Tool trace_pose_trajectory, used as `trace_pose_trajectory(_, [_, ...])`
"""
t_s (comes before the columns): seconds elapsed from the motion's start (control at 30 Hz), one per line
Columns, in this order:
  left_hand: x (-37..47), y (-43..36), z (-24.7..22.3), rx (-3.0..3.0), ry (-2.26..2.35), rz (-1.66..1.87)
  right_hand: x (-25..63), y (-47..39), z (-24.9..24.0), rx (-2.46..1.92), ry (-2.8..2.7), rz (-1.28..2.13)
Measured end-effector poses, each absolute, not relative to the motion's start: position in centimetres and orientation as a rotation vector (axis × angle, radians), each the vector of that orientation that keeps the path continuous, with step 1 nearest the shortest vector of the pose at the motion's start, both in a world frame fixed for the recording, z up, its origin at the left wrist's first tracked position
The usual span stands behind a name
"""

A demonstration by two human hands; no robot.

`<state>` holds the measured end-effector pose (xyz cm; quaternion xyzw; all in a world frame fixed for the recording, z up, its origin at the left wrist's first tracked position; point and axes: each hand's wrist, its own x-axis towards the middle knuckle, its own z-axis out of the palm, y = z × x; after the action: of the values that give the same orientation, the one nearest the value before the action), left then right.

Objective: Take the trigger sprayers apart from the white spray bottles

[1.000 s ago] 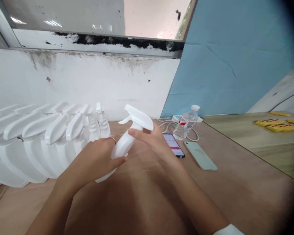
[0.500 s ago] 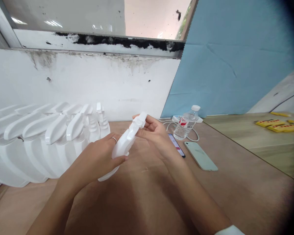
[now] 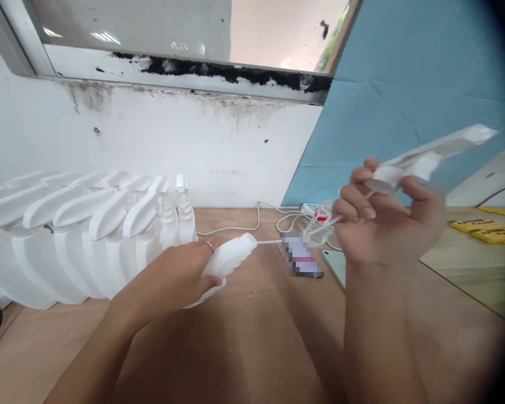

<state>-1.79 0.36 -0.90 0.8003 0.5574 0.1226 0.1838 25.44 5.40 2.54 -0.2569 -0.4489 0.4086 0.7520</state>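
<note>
My left hand (image 3: pixel 172 280), with a ring on one finger, grips a white spray bottle (image 3: pixel 231 252). The bottle lies tilted, its uncapped neck pointing right and slightly up. Raised at the right, my right hand (image 3: pixel 389 219) is closed around a white trigger spray head (image 3: pixel 429 154), a little blurred by motion. A thin white dip tube (image 3: pixel 326 224) runs from the spray head down to the left. Another thin white length shows at the bottle's mouth; whether it is the same tube I cannot tell.
Rows of white spray bottles (image 3: pixel 79 252) with heads on stand at the left. A phone with a lit screen (image 3: pixel 303 255), a pale green phone (image 3: pixel 335 266), a water bottle (image 3: pixel 322 216) and a white cable (image 3: pixel 235 230) lie around the right hand. Yellow packs (image 3: pixel 488 230) are far right.
The spray head has come off the bottle and moved up and right in my right hand, exposing the neck and tube. My left hand still holds the bottle, shifted slightly right in view.
</note>
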Motion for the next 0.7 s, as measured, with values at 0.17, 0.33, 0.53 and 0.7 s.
trace_pose_trajectory(0.17, [-1.9, 0.5, -1.0, 2.281, 1.610, 0.336, 26.4, 6.0, 2.3, -0.707, -0.977, 0.901])
trace_pose_trajectory(0.33, [-2.0, 0.5, -1.0, 2.299, 1.619, 0.344, 26.3, 7.1, 0.9, -1.007, -0.998, 0.448])
trace_pose_trajectory(0.53, [-2.0, 0.7, -0.9, 2.166, 1.603, 0.491, 25.6, 6.3, 0.7, -1.429, -1.346, 0.626])
trace_pose_trajectory(0.7, [-1.6, 1.0, -0.9, 2.164, 1.433, 0.788, 22.3, 6.0, 0.0, -1.316, -1.889, 1.137])
